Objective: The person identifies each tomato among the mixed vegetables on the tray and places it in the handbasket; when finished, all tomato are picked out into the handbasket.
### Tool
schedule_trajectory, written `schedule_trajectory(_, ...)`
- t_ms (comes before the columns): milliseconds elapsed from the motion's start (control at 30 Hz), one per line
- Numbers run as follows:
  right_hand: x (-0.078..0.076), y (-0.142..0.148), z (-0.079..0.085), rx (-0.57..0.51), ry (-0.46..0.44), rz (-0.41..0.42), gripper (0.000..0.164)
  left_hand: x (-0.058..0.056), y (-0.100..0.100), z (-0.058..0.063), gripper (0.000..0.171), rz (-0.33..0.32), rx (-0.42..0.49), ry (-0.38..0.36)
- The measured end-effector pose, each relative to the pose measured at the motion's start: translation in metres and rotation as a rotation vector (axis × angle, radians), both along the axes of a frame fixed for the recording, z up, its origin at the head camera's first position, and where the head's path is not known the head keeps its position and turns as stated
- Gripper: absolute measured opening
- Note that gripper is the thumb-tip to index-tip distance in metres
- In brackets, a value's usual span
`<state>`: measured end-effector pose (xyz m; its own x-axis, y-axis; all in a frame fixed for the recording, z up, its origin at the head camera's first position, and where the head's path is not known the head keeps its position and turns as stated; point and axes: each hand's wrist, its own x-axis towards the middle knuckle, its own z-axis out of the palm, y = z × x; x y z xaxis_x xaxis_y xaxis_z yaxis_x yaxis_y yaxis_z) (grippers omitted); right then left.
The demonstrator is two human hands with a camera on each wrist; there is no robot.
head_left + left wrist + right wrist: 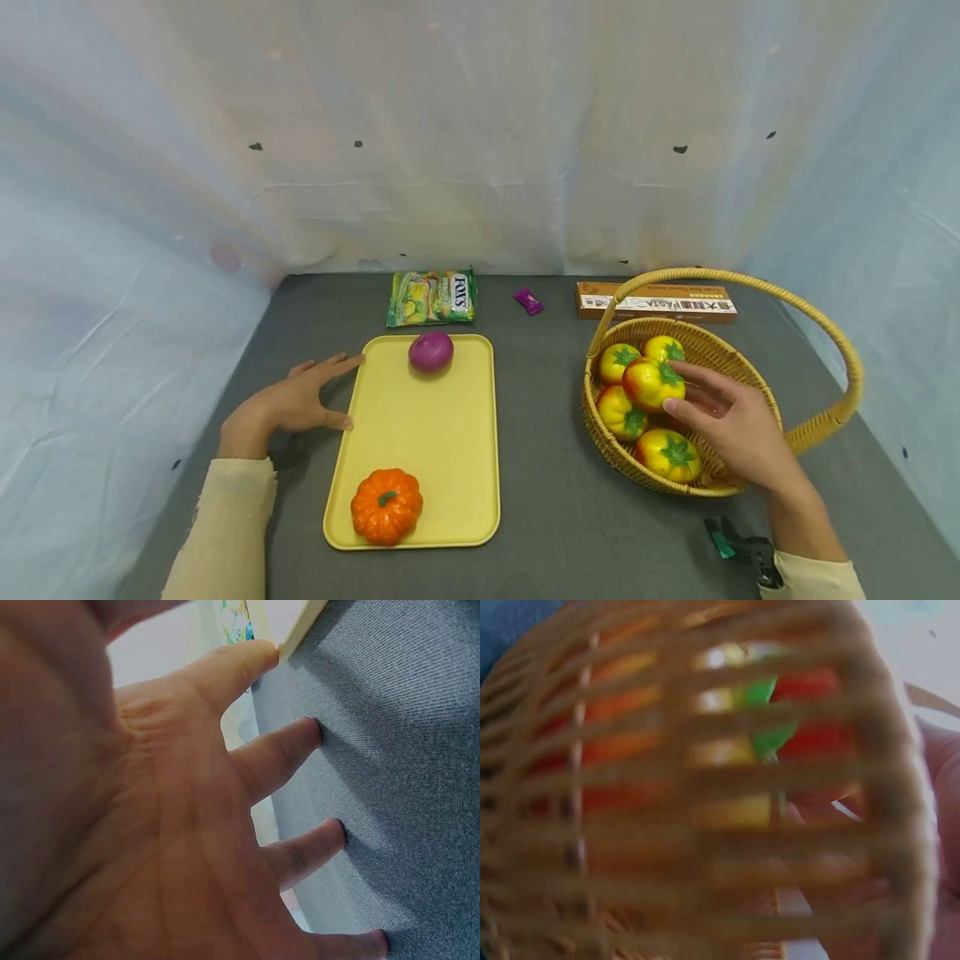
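Note:
Over the wicker basket (757,392), my right hand (738,425) pinches a yellow-red toy persimmon (651,383) between thumb and fingers. Several more persimmons (669,455) lie in the basket beneath it. In the right wrist view the basket's woven wall (682,780) covers most of the fruit and part of the hand. My left hand (296,402) is spread at the left rim of the yellow tray (423,417), thumb and index fingertip at the edge. The left wrist view shows the other fingertips of that hand (187,802) on the grey tabletop.
On the tray lie a purple onion (431,352) at the far end and an orange pumpkin (387,507) at the near left. Behind stand a green candy bag (432,298), a small purple sweet (528,301) and a pasta box (667,303). The basket's tall handle (843,358) arches at the right.

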<state>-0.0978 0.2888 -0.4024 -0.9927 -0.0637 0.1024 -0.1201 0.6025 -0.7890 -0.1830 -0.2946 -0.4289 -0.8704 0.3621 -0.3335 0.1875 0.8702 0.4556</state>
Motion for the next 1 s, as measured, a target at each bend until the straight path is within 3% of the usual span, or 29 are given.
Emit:
schedule_trajectory(233,0.008,0.015,0.004,0.131,-0.067,-0.063,0.058,0.0,0.001,0.001,0.103,0.005,0.003,-0.002)
schedule_trajectory(467,0.011,0.008,0.013,0.403,0.113,-0.186,0.06,-0.001,0.0,0.0,0.103,0.001,0.004,0.001)
schedule_trajectory(700,0.009,0.004,0.01,0.432,0.065,-0.113,0.06,-0.001,0.0,0.0,0.104,0.002,-0.003,-0.003)
schedule_trajectory(1000,0.003,-0.003,0.007,0.485,0.062,-0.1,0.064,-0.001,0.0,0.0,0.103,0.003,-0.002,-0.002)
